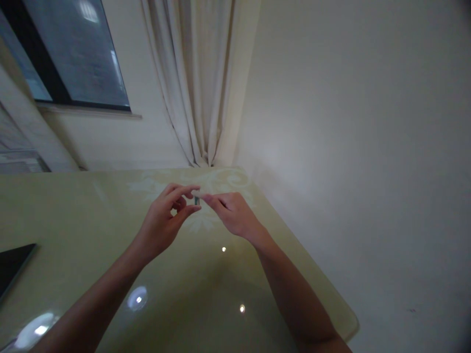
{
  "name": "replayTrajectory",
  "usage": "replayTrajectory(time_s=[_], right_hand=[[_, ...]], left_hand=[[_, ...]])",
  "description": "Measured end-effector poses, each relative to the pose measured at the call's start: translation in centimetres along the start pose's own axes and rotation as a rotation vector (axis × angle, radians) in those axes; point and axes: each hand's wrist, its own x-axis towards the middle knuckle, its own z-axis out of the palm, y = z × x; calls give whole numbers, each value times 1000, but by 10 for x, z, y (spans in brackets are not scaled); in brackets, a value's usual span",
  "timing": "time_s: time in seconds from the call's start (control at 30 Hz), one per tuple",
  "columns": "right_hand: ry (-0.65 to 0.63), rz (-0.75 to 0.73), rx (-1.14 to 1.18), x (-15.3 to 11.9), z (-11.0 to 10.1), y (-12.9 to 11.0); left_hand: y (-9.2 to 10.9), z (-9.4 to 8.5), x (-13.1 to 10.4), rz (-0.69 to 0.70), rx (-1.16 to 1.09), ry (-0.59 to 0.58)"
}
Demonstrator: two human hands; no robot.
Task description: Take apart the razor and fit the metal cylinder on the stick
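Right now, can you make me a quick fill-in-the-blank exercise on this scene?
1. The left hand holds a small object between a fingertip and its ____.
2. A dark flat item lies on the table at the picture's ____ edge.
3. The window is in the picture's ____ left corner.

Missing words: thumb; left; upper.

Left hand [165, 218] and right hand [233, 213] meet above a glossy table [81, 211]
From afar I see the left one pinching a tiny object [196, 200], the right one overlapping it in my view; a dark flat thing [13, 262] juts in at the left edge, and a pale curtain [202, 73] hangs behind, near a window [81, 54]
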Motion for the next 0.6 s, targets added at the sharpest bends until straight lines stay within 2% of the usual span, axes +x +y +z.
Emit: replayTrajectory(time_s=[0.17,0.27,0.4,0.6], right_hand=[[79,61,26,4,-1,9],[86,72,247,7,6,14],[55,130,538,9,20,9],[52,269,726,7,21,-2]], left_hand=[[-1,1,0,12,-6,7],[0,1,-1,18,-4,1],[3,2,-1,33,-5,6],[2,1,-2,44,-12,-16]])
